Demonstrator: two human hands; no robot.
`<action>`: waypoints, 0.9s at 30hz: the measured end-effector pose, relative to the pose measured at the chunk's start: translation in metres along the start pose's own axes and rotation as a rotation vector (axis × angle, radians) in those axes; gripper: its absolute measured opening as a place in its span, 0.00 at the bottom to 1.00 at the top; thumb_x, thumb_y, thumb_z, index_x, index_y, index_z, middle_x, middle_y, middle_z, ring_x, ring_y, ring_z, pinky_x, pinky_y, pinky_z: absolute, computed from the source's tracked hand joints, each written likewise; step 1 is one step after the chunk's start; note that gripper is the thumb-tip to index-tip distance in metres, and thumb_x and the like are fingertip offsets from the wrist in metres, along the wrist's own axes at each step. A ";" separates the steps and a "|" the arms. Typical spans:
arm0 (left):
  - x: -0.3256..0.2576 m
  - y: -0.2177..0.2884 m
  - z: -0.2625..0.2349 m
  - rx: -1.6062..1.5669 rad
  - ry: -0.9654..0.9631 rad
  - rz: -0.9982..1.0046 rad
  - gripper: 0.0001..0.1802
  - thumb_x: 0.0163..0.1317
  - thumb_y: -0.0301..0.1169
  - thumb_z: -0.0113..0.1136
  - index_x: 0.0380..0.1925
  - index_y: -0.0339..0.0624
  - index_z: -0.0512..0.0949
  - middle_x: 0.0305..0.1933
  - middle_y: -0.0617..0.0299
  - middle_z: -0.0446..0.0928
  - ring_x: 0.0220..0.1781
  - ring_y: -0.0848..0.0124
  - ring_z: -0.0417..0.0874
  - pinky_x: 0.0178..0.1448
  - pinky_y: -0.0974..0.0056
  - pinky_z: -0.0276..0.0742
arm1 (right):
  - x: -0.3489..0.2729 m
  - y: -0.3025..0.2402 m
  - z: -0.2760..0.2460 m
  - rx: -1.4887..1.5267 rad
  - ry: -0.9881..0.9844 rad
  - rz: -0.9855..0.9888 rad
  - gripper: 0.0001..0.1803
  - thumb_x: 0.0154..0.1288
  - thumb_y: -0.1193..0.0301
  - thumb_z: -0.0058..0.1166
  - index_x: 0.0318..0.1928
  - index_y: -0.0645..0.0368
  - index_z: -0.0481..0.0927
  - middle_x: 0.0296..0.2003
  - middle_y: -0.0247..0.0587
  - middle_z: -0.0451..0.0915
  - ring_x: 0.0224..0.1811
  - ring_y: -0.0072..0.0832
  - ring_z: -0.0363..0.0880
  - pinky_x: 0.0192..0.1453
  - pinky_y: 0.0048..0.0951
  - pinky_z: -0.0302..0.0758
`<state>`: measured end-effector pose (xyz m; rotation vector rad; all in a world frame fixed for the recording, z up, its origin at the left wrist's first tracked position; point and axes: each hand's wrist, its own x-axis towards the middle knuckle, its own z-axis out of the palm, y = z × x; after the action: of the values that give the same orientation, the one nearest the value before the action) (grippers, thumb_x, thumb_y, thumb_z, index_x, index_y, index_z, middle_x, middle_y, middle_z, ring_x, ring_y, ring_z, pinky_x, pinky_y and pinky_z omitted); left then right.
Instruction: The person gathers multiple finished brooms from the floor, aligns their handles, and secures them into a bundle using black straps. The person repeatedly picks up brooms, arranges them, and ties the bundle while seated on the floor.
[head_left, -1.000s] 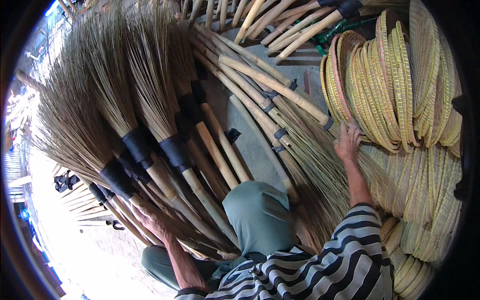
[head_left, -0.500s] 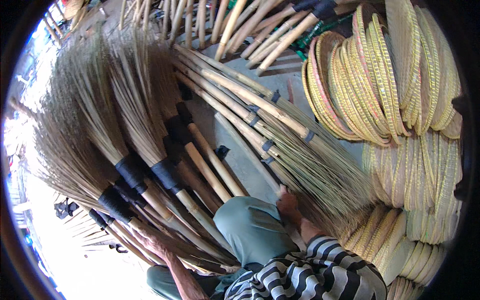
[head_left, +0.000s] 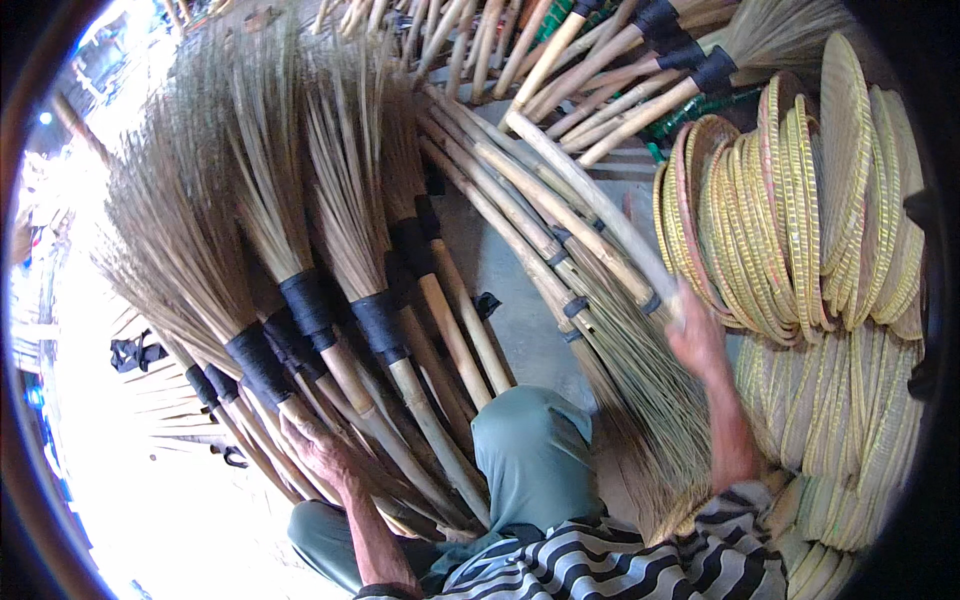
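Note:
My right hand [head_left: 697, 338] is closed round the lower end of a pale wooden stick [head_left: 600, 207], which slants up and to the left above a row of brooms [head_left: 650, 390] with greenish bristles. On the left, my left hand [head_left: 318, 448] grips the handle of a grass broom [head_left: 190, 240] just below its black binding [head_left: 258, 362]. That broom's bristles fan upward, away from me. Beside it, more bristle-up brooms [head_left: 345, 170] with black-wrapped necks lean with their handles toward my knee [head_left: 535, 450].
Stacks of round woven trays [head_left: 760, 220] with yellow-bound rims stand at the right. Across the far side lie bundled wooden handles [head_left: 625, 115] and more brooms. A strip of grey floor [head_left: 530, 320] shows in the middle. Thin sticks [head_left: 185, 410] lie at the bright left edge.
My right hand has lifted the stick up and to the right, from beside my knee to above the greenish brooms. My left hand stays on the broom handle. The view has shifted slightly.

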<state>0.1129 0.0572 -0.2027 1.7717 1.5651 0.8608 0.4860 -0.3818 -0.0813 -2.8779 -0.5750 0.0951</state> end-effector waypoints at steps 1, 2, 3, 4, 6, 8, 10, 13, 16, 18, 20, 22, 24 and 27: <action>-0.001 0.001 0.000 -0.055 -0.007 -0.012 0.38 0.87 0.55 0.40 0.79 0.34 0.67 0.77 0.39 0.72 0.78 0.45 0.72 0.81 0.48 0.64 | 0.034 0.003 -0.001 -0.076 0.037 -0.090 0.45 0.62 0.77 0.60 0.81 0.58 0.63 0.63 0.66 0.81 0.65 0.63 0.80 0.70 0.57 0.76; 0.000 0.001 0.000 -0.023 0.006 -0.006 0.36 0.87 0.53 0.41 0.79 0.35 0.67 0.77 0.40 0.73 0.78 0.46 0.73 0.81 0.48 0.64 | 0.072 0.005 0.002 -0.095 -0.001 -0.086 0.44 0.62 0.76 0.61 0.80 0.55 0.64 0.63 0.65 0.81 0.64 0.63 0.80 0.70 0.58 0.76; -0.002 0.002 0.000 -0.019 0.016 -0.026 0.36 0.87 0.53 0.41 0.78 0.34 0.68 0.77 0.40 0.73 0.78 0.46 0.73 0.81 0.49 0.65 | 0.107 0.006 0.009 -0.153 -0.021 -0.079 0.43 0.62 0.74 0.61 0.80 0.53 0.66 0.63 0.64 0.81 0.63 0.64 0.81 0.69 0.58 0.76; -0.001 0.002 0.000 -0.031 0.017 -0.031 0.37 0.87 0.54 0.42 0.78 0.34 0.68 0.77 0.40 0.73 0.78 0.46 0.73 0.81 0.49 0.65 | 0.137 0.006 0.018 -0.187 0.015 -0.150 0.43 0.62 0.74 0.62 0.79 0.51 0.67 0.62 0.63 0.80 0.62 0.64 0.81 0.68 0.58 0.77; -0.001 0.001 0.000 0.001 0.020 -0.031 0.38 0.86 0.57 0.43 0.77 0.35 0.69 0.77 0.40 0.74 0.77 0.46 0.74 0.80 0.50 0.66 | 0.182 0.008 0.036 -0.282 0.028 -0.179 0.41 0.62 0.74 0.62 0.77 0.47 0.70 0.62 0.61 0.80 0.61 0.63 0.81 0.68 0.59 0.77; 0.000 -0.001 0.000 -0.011 0.019 0.004 0.37 0.86 0.56 0.42 0.77 0.36 0.70 0.75 0.41 0.75 0.77 0.47 0.75 0.79 0.49 0.67 | 0.207 0.006 0.056 -0.366 0.042 -0.107 0.39 0.61 0.73 0.64 0.76 0.46 0.73 0.66 0.53 0.77 0.69 0.56 0.76 0.69 0.60 0.74; 0.000 -0.004 0.001 0.003 0.042 0.041 0.35 0.87 0.54 0.41 0.79 0.40 0.67 0.73 0.40 0.76 0.75 0.47 0.77 0.77 0.48 0.70 | 0.212 0.005 0.076 -0.372 0.064 -0.119 0.39 0.61 0.72 0.65 0.75 0.45 0.75 0.67 0.49 0.76 0.71 0.52 0.73 0.70 0.59 0.72; 0.001 -0.009 0.002 -0.092 0.019 -0.053 0.36 0.87 0.54 0.40 0.81 0.41 0.63 0.76 0.37 0.73 0.75 0.44 0.77 0.76 0.47 0.72 | 0.196 0.006 0.105 -0.298 0.055 -0.151 0.36 0.62 0.71 0.67 0.73 0.45 0.77 0.69 0.45 0.73 0.72 0.51 0.70 0.72 0.55 0.70; 0.006 -0.011 0.002 0.107 0.075 0.093 0.38 0.86 0.56 0.40 0.82 0.39 0.62 0.79 0.36 0.70 0.78 0.41 0.74 0.78 0.47 0.70 | 0.158 0.005 0.139 -0.172 0.067 -0.158 0.35 0.65 0.70 0.65 0.74 0.51 0.76 0.71 0.50 0.72 0.72 0.55 0.70 0.76 0.57 0.67; 0.007 -0.008 0.002 0.109 0.065 0.114 0.41 0.86 0.59 0.39 0.82 0.37 0.62 0.80 0.37 0.69 0.81 0.41 0.71 0.80 0.46 0.68 | 0.129 0.000 0.157 -0.091 0.101 -0.180 0.33 0.67 0.70 0.63 0.73 0.57 0.76 0.70 0.56 0.73 0.72 0.58 0.70 0.77 0.57 0.67; 0.006 -0.004 0.000 0.001 -0.013 0.050 0.40 0.86 0.59 0.38 0.82 0.40 0.63 0.80 0.39 0.70 0.80 0.43 0.72 0.80 0.47 0.67 | 0.086 -0.018 0.172 0.036 0.117 -0.205 0.31 0.68 0.70 0.62 0.71 0.61 0.76 0.68 0.59 0.74 0.72 0.59 0.71 0.76 0.56 0.68; 0.005 0.001 -0.002 0.002 -0.014 0.055 0.38 0.87 0.57 0.37 0.83 0.42 0.63 0.80 0.40 0.69 0.81 0.44 0.71 0.81 0.48 0.66 | 0.039 -0.051 0.176 0.193 0.019 -0.265 0.29 0.69 0.70 0.61 0.70 0.63 0.77 0.68 0.60 0.75 0.72 0.59 0.71 0.77 0.55 0.68; 0.004 0.004 -0.002 0.018 -0.018 0.060 0.38 0.87 0.56 0.38 0.83 0.41 0.63 0.81 0.40 0.68 0.82 0.45 0.69 0.82 0.48 0.65 | 0.000 -0.089 0.157 0.392 -0.184 -0.278 0.29 0.70 0.69 0.61 0.70 0.64 0.78 0.69 0.59 0.75 0.73 0.57 0.73 0.78 0.53 0.69; 0.005 0.003 -0.002 -0.066 -0.028 0.033 0.34 0.88 0.47 0.41 0.82 0.37 0.64 0.83 0.42 0.67 0.84 0.48 0.67 0.85 0.52 0.61 | -0.042 -0.157 0.101 0.959 -0.481 0.085 0.29 0.73 0.67 0.62 0.71 0.65 0.77 0.67 0.58 0.78 0.70 0.51 0.78 0.75 0.47 0.75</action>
<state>0.1133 0.0616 -0.1989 1.7597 1.4772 0.8898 0.3784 -0.2373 -0.1453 -1.9235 -0.3324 0.8373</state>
